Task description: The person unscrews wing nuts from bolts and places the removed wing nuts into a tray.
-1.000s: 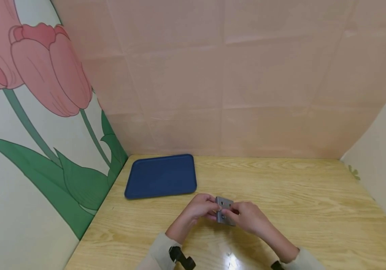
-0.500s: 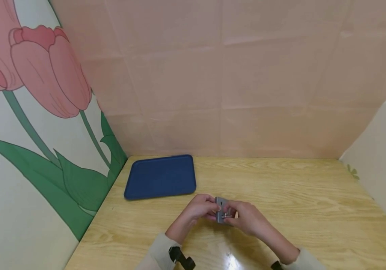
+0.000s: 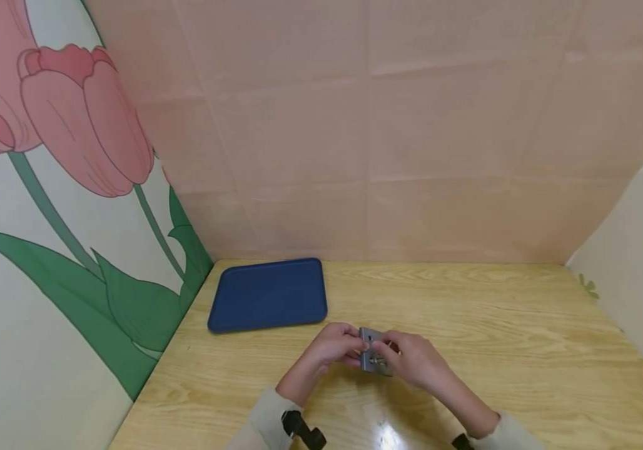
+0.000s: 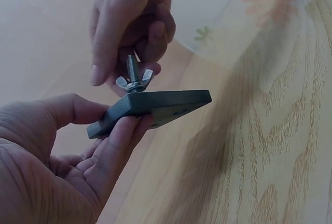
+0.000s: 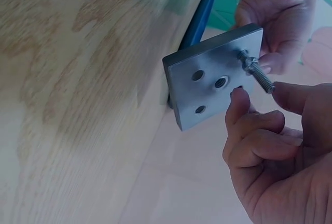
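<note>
My left hand (image 3: pixel 334 344) grips a grey square metal plate (image 5: pixel 210 97) by its edge, thumb on one face and fingers on the other. Several holes show in the plate. A threaded bolt (image 4: pixel 133 69) stands out from the plate near one side, with a wing nut (image 4: pixel 136 85) low on it, close to the plate's face. My right hand (image 3: pixel 418 361) is at the bolt, thumb and index finger spread apart on either side of it. In the right wrist view the thumb tip lies right by the bolt's free end and the index fingertip overlaps the plate.
A blue tray (image 3: pixel 268 295) lies at the back left of the wooden table (image 3: pixel 496 325). A pinkish sheet (image 3: pixel 366 156) covers the wall behind. Walls with flower pictures stand at left and right.
Half a second ago the right thumb was lower, with the bolt between thumb and index finger. Now the thumb is higher and the wing nut shows below it. The left hand keeps its grip.
</note>
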Available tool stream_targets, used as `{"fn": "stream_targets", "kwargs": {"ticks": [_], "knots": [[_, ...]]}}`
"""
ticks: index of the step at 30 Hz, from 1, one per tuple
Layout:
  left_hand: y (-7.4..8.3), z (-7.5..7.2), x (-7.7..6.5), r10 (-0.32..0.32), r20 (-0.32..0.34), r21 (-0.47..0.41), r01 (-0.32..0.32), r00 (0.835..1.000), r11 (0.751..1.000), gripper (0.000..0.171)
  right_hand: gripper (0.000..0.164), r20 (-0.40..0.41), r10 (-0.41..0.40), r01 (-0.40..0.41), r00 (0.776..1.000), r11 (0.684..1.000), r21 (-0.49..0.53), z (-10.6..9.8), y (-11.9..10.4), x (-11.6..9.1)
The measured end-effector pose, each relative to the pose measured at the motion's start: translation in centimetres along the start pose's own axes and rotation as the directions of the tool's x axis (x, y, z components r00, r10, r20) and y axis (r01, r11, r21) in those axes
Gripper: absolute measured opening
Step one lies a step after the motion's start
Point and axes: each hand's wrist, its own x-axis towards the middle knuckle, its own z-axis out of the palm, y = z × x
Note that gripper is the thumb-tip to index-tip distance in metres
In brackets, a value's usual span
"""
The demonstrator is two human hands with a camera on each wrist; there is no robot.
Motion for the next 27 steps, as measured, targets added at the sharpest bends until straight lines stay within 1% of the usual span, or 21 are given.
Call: {"fn": "stream_targets", "kwargs": {"ticks": [2,4,7,9,17,22,27], "knots": [[-0.02,0.03,0.06,0.001,-0.003,-0.001,-0.001,1.0,1.0,0.018,0.024,-0.003,0.032,-0.032,0.999,0.999,-0.016,0.04,0.07,0.15],[0.0,0.08,0.08,0.003,-0.002,0.003,-0.003,1.0,1.0,0.019,0.024,0.004,0.037,-0.036,0.999,0.999,-0.031,0.07,0.19,0.21],[0.02,0.14,0.07,0.002,-0.004,-0.001,-0.002,1.0,1.0,0.02,0.024,0.015,0.016,-0.016,1.0,0.999,-0.045,0.13,0.38,0.24],[0.07,0.15,0.02,0.0,-0.003,-0.002,0.0,1.0,1.0,0.021,0.025,0.025,-0.011,0.012,1.0,0.999,-0.045,0.12,0.49,0.22],[0.26,0.06,0.02,-0.008,-0.009,-0.007,0.008,1.0,1.0,0.02,0.022,0.086,-0.077,0.076,0.993,0.997,0.007,-0.17,0.58,0.16],[0.19,-0.05,0.19,-0.003,-0.008,-0.011,0.003,1.0,1.0,0.019,0.022,0.113,-0.099,0.096,0.989,0.995,0.03,-0.29,0.74,0.29],[0.03,-0.02,0.29,-0.001,-0.007,-0.013,0.001,1.0,1.0,0.019,0.02,0.121,-0.113,0.11,0.986,0.993,0.033,-0.32,0.79,0.28]]}}
